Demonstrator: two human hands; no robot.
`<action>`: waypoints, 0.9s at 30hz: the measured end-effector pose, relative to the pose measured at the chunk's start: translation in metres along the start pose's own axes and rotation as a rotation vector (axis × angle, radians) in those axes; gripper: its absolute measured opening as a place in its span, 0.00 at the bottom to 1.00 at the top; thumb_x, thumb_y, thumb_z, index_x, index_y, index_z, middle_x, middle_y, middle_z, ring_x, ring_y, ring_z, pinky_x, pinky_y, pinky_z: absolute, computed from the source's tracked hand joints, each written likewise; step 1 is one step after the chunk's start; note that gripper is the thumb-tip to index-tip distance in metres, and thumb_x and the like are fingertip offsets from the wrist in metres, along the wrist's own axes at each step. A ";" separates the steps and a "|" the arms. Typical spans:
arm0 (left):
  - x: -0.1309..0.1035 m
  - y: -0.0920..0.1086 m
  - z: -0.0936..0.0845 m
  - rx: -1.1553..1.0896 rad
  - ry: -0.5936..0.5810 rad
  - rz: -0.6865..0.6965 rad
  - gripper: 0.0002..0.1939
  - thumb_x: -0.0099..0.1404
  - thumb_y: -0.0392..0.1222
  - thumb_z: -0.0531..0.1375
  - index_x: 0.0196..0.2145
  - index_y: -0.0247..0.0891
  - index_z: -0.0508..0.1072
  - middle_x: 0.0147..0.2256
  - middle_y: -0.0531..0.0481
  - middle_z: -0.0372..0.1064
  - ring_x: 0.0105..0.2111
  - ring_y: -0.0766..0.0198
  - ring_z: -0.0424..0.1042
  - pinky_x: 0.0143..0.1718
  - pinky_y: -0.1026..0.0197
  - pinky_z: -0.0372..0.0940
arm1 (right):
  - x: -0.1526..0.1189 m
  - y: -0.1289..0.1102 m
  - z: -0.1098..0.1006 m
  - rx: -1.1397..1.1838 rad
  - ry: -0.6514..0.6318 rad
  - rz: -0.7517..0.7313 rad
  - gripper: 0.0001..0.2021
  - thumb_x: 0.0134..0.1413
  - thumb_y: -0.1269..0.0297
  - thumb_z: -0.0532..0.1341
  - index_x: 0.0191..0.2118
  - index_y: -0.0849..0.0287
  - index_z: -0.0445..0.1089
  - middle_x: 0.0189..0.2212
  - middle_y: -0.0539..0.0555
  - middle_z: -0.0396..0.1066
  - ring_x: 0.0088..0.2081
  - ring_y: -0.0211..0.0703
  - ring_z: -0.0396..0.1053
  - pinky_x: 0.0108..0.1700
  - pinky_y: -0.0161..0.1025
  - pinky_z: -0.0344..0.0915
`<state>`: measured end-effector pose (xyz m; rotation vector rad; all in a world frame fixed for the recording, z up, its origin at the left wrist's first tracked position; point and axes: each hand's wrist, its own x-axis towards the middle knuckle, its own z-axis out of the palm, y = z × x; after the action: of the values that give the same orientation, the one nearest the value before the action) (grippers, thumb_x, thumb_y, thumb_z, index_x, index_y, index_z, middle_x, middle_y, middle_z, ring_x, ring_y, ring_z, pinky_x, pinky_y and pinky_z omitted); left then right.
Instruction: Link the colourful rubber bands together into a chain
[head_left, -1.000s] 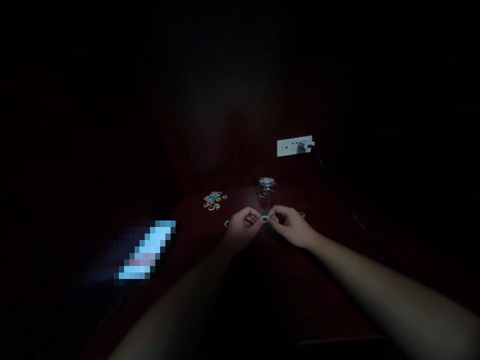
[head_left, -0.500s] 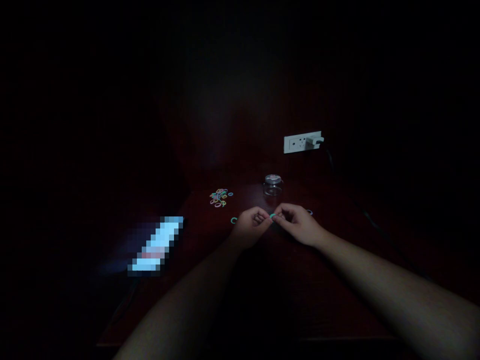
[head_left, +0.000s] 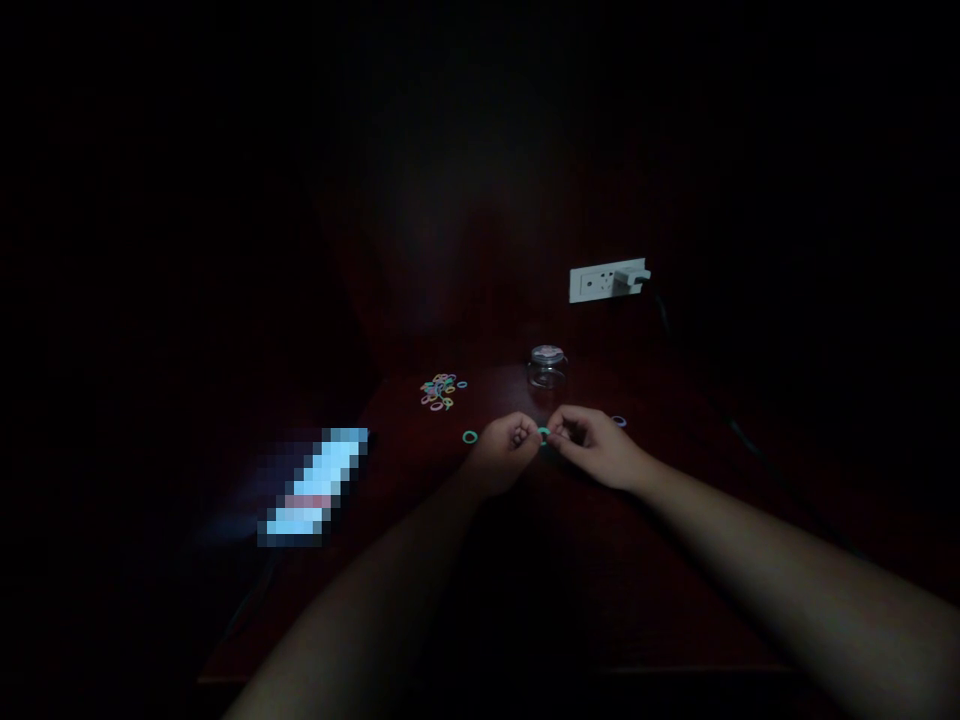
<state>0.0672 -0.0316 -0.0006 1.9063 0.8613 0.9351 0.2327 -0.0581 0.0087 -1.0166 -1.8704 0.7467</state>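
Head cam only, so no shared view. Looks fwd & down from wearer's head, over both forearms entering at bottom L & bottom R. Table [head_left: 525, 600] fills lower ctr, fairly close; wall socket [head_left: 607, 281] farther off, upper R of ctr.

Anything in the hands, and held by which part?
A green ring, pinched at its sides between the fingertips of the left hand and right hand.

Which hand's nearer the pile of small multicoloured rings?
Left. The left hand is to the right of the ring pile and nearer the camera; the right hand is farther right, past the left one.
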 end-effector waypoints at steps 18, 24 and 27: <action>0.002 0.000 0.002 -0.051 0.027 -0.024 0.10 0.58 0.45 0.54 0.28 0.34 0.64 0.21 0.55 0.60 0.20 0.72 0.57 0.22 0.69 0.50 | -0.001 -0.004 0.002 0.132 0.033 -0.029 0.09 0.47 0.65 0.59 0.36 0.59 0.61 0.23 0.46 0.57 0.21 0.31 0.52 0.22 0.30 0.51; 0.001 0.002 0.002 -0.071 0.057 -0.024 0.09 0.57 0.44 0.56 0.29 0.34 0.64 0.20 0.56 0.59 0.20 0.73 0.56 0.21 0.69 0.50 | 0.000 0.000 0.001 0.084 0.074 -0.042 0.07 0.49 0.65 0.58 0.34 0.60 0.61 0.22 0.47 0.57 0.22 0.32 0.53 0.23 0.31 0.53; 0.001 0.003 0.002 -0.099 0.078 0.011 0.09 0.55 0.43 0.57 0.29 0.34 0.65 0.21 0.56 0.59 0.21 0.73 0.56 0.22 0.69 0.51 | 0.000 0.002 0.001 0.052 0.076 -0.035 0.07 0.48 0.65 0.58 0.33 0.60 0.61 0.21 0.46 0.56 0.22 0.32 0.53 0.23 0.31 0.52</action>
<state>0.0701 -0.0328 0.0016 1.8015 0.8358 1.0457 0.2328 -0.0569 0.0072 -0.9637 -1.7909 0.7224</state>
